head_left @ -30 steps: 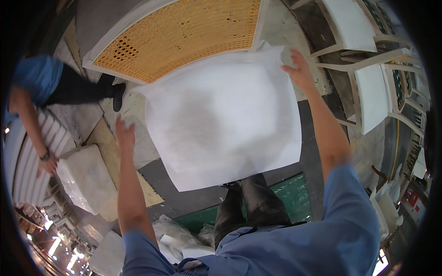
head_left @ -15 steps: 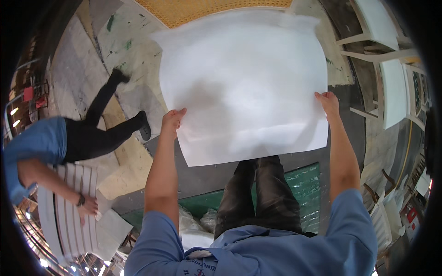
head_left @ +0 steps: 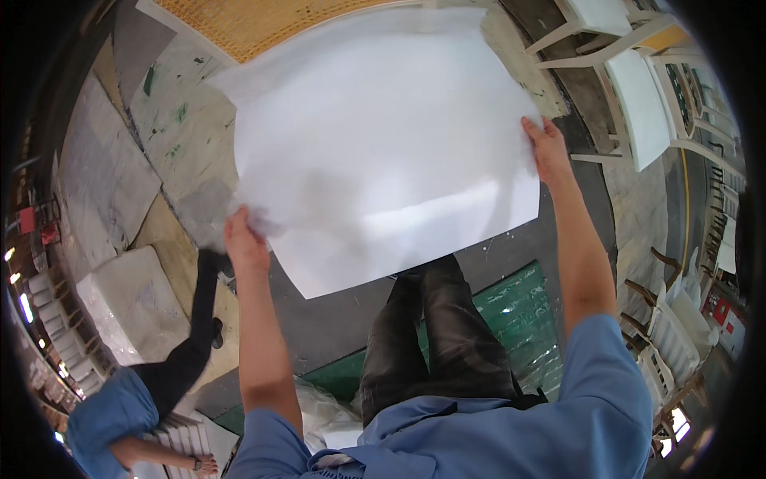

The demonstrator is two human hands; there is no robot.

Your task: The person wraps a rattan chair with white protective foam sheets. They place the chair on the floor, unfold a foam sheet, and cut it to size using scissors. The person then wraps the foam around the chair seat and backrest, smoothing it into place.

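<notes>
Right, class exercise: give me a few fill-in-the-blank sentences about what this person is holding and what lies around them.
1. Both hands hold up a large ____ sheet.
2. The left hand grips the sheet's ____ edge.
3. The right hand grips the sheet's ____ edge.
4. Under the person's legs lies a ____ mat.

Missing words: white; left; right; green

White sheet [head_left: 383, 144]; orange woven panel [head_left: 263, 20]; green mat [head_left: 511, 311], possibly glossy; blue shirt [head_left: 495, 431].
</notes>
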